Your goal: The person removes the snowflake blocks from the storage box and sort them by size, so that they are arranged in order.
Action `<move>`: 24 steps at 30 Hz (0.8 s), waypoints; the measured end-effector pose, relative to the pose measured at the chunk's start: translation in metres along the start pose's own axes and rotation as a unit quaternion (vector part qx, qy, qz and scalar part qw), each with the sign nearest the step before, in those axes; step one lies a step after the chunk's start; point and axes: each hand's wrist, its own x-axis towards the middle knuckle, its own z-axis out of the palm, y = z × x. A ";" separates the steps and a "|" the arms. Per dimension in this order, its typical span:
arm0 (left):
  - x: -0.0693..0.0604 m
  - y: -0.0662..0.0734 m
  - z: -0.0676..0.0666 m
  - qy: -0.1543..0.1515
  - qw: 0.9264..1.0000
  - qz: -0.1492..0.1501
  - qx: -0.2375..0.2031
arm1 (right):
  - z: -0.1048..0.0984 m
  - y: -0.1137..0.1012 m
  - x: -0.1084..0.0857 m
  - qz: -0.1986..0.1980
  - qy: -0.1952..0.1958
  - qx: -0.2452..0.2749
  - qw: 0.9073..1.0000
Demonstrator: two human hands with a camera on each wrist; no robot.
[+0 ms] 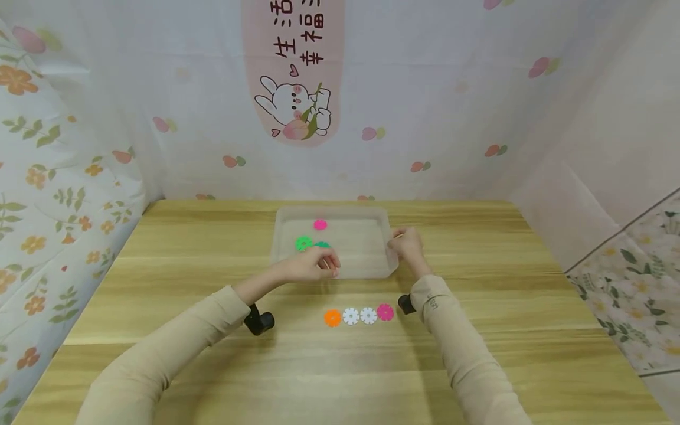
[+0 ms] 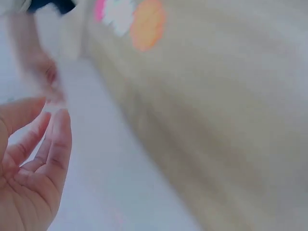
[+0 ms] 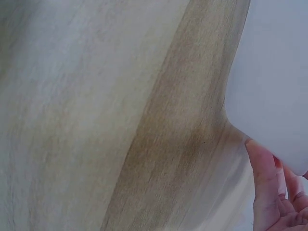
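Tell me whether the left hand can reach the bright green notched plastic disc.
Probably yes: the left hand is close by, and the disc looks uncovered in the translucent plastic tray.

A translucent rectangular tray [image 1: 366, 254], its right end gripped by the right hand [image 1: 409, 245], holds pink, green and teal discs [image 1: 300, 243] beyond the left hand [image 1: 312, 264].

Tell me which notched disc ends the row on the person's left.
The orange round plastic disc, the only orange one; two white round plastic discs sit between, and a pink round plastic disc ends the right.
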 end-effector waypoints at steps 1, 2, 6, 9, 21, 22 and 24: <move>0.002 0.000 -0.005 0.011 1.000 -0.008 -0.002 | 0.001 0.000 0.000 0.000 0.001 0.003 1.000; 0.004 0.000 -0.010 0.023 1.000 -0.011 -0.004 | 0.002 0.000 0.000 -0.001 0.002 0.004 1.000; 0.014 -0.004 -0.026 0.058 0.997 -0.047 0.020 | 0.004 0.001 0.000 -0.002 0.008 0.007 1.000; 0.026 -0.008 -0.035 0.062 0.990 -0.110 0.058 | 0.003 0.002 0.001 -0.004 0.011 0.003 1.000; 0.065 -0.034 -0.049 0.090 0.961 -0.250 0.075 | 0.000 0.003 0.001 -0.005 -0.004 0.007 1.000; 0.068 -0.035 -0.049 0.092 0.960 -0.253 0.077 | 0.000 0.002 0.000 -0.008 -0.003 0.009 1.000; 0.074 -0.038 -0.049 0.094 0.957 -0.260 0.086 | 0.000 0.001 -0.002 -0.016 -0.002 0.010 1.000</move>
